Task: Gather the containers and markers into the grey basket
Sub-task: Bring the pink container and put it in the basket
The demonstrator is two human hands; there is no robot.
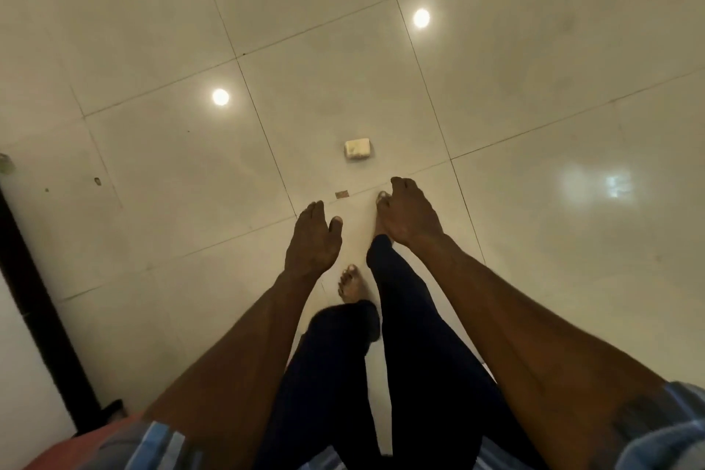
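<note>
I look straight down at a glossy tiled floor. A small white rectangular container (pixel 357 150) lies on the tiles ahead of me. My left hand (pixel 312 238) hangs over the floor below and left of it, fingers loosely apart, holding nothing. My right hand (pixel 409 213) hangs just below and right of the container, fingers curled downward, and nothing shows in it. No grey basket and no markers are in view. My bare feet and dark trousers show between my arms.
A dark vertical post or frame (pixel 36 301) runs along the left edge next to a white surface. A small brown scrap (pixel 342 194) lies on the floor near my hands. Ceiling lights reflect in the tiles.
</note>
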